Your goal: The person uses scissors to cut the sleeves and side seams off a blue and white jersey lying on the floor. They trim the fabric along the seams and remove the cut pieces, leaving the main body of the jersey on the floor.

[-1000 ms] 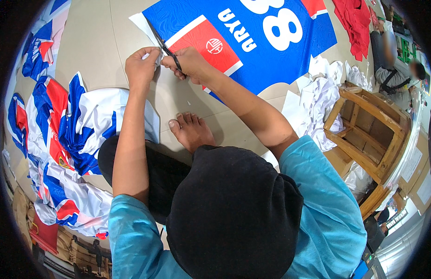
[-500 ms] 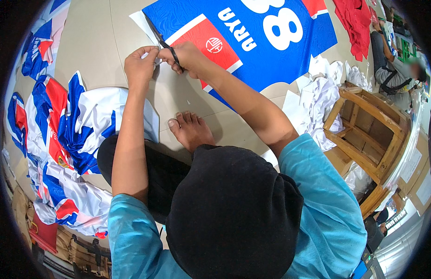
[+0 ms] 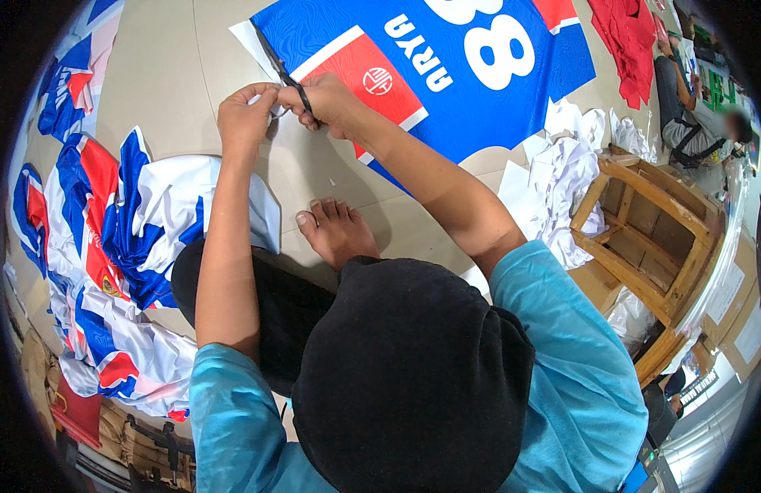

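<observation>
A blue and red printed jersey panel (image 3: 446, 74) with white lettering lies flat on the tiled floor ahead of me. My right hand (image 3: 327, 103) grips black scissors (image 3: 283, 76) whose blades point up along the panel's white paper edge. My left hand (image 3: 247, 115) pinches a strip of the white edge beside the blades, touching the right hand. My bare foot (image 3: 335, 230) rests on the floor below both hands.
A heap of blue, red and white printed fabric (image 3: 109, 246) lies at my left. White paper scraps (image 3: 569, 164) and a wooden stool (image 3: 643, 230) are at the right. Red cloth (image 3: 623, 37) and a seated person (image 3: 692, 115) are at the far right.
Both hands and the scissors have shifted slightly up along the panel's edge; otherwise nothing has moved.
</observation>
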A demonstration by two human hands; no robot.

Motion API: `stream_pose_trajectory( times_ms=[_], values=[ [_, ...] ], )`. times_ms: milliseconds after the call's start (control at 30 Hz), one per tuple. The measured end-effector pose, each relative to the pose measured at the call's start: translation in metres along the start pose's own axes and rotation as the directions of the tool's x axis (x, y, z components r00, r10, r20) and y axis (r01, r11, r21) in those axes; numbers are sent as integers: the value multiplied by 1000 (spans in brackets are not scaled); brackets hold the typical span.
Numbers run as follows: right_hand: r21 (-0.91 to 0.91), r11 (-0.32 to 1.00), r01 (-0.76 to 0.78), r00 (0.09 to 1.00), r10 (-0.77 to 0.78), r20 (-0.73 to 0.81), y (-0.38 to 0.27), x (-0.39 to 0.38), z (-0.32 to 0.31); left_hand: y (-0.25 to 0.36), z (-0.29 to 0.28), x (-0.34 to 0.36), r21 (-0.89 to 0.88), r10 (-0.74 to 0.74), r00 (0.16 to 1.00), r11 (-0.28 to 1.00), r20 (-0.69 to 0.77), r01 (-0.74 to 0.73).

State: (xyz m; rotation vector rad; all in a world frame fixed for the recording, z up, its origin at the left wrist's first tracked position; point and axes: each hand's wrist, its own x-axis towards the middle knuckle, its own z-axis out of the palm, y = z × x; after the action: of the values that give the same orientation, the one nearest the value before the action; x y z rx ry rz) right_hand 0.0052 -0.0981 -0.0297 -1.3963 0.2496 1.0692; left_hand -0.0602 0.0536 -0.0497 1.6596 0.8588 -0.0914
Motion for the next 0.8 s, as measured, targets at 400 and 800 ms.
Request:
stream_pose_trajectory(
  times_ms=[400,800],
  values=[
    [-7,1000,-13,1000,13,-11,-1,3,3,-5,-1,6,-62,3,999,998,37,0],
    [-36,999,-12,1000,12,-8,-1,6,-1,6,-2,2,-41,-6,999,999,47,8]
  ],
)
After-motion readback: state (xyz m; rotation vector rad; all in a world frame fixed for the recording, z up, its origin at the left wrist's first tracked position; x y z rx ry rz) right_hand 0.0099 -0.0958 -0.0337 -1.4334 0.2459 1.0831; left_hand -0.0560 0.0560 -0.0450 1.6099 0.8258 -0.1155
